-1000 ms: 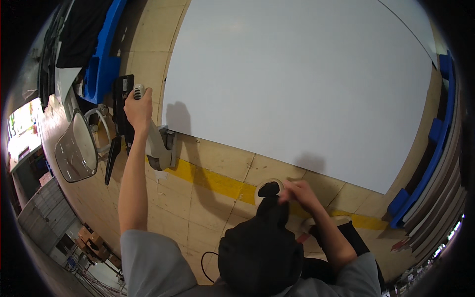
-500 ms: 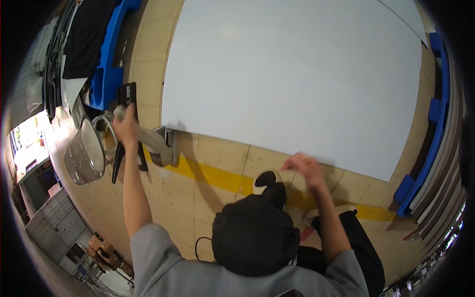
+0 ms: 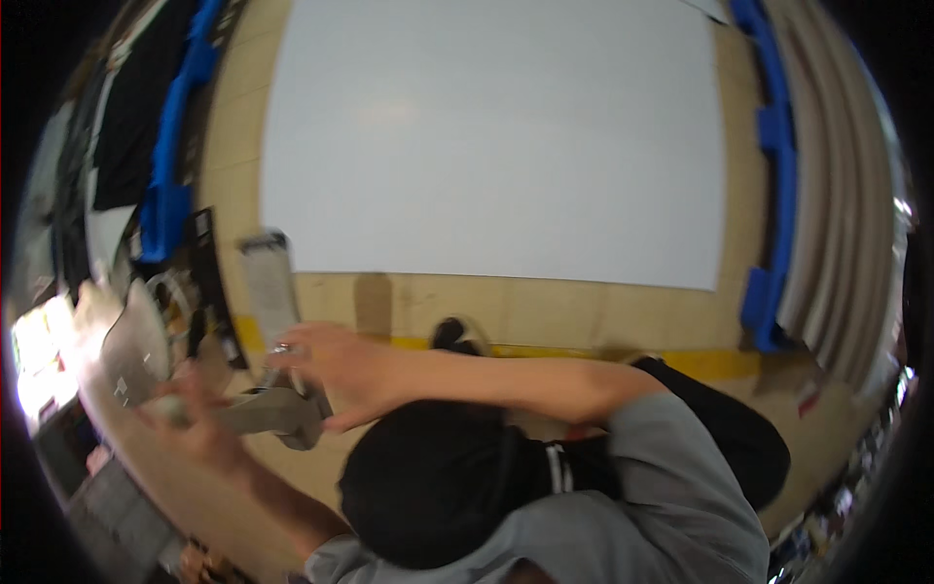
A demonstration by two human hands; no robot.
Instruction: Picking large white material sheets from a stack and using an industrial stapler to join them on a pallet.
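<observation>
My left hand [image 3: 199,423], blurred by motion, is closed around the handle of a grey-beige hand tool [image 3: 268,411]. The tool is held to my left, off the floor; its exact kind cannot be made out. Across my body reaches my right hand [image 3: 341,365], thumb spread well away from its fingers. Its fingertips are at a small shiny part of the tool's head; blur hides how firmly they touch. Beyond that hand a flat grey piece [image 3: 269,282] extends toward the large white panel [image 3: 496,146], which lies on the floor ahead.
A pale chair [image 3: 136,346] stands at far left, beside a long black piece [image 3: 216,292]. Blue pallet edges [image 3: 165,209] run along the left, with another blue pallet [image 3: 773,224] and stacked brownish sheets [image 3: 832,175] at right. A yellow line [image 3: 584,354] crosses the floor.
My left hand has brought the tool back from the panel's near left corner toward me. My right hand has swung from the panel's near edge leftward to the tool. The view has shifted.
</observation>
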